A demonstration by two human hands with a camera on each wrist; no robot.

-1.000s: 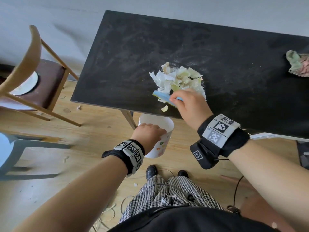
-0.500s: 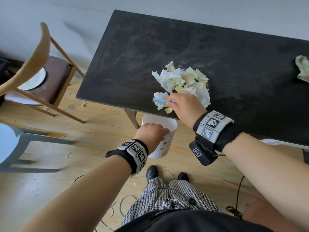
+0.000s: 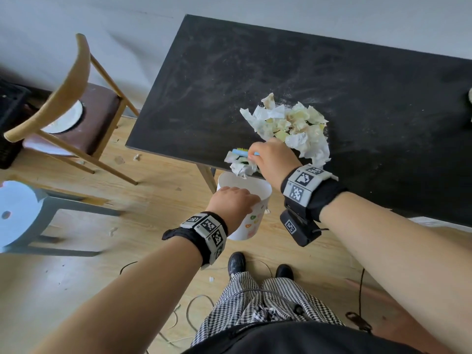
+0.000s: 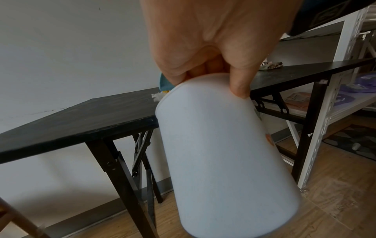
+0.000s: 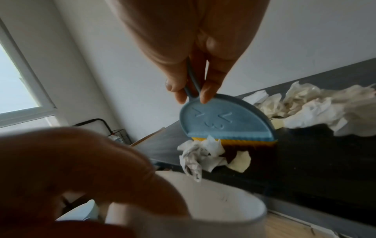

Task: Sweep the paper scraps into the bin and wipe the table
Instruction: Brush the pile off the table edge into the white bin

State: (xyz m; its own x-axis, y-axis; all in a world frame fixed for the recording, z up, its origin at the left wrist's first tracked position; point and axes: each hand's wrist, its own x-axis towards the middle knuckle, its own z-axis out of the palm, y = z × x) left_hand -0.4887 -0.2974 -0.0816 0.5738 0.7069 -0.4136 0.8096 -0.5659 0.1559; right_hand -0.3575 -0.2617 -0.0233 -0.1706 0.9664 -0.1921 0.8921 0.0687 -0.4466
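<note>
A heap of crumpled paper scraps [image 3: 293, 123] lies on the black table [image 3: 255, 72] near its front edge. My right hand [image 3: 270, 159] pinches the handle of a small blue brush [image 5: 225, 124] with yellow and dark bristles. The brush stands behind a small clump of scraps [image 3: 241, 166] that hangs over the table's edge. My left hand [image 3: 233, 200] grips the rim of a white bin [image 3: 251, 213] and holds it in the air just below that edge, under the clump [image 5: 201, 157]. The bin [image 4: 219, 153] tilts in the left wrist view.
A wooden chair [image 3: 74, 98] with a white plate on its seat stands left of the table. A pale blue stool [image 3: 23, 213] is at the far left. A rag [image 4: 271, 65] lies on the table's right part. Loose scraps and cables lie on the wooden floor.
The brush has dragged a small clump of scraps from the heap to the table's front edge, where it now overhangs the bin. The left hand still holds the bin below.
</note>
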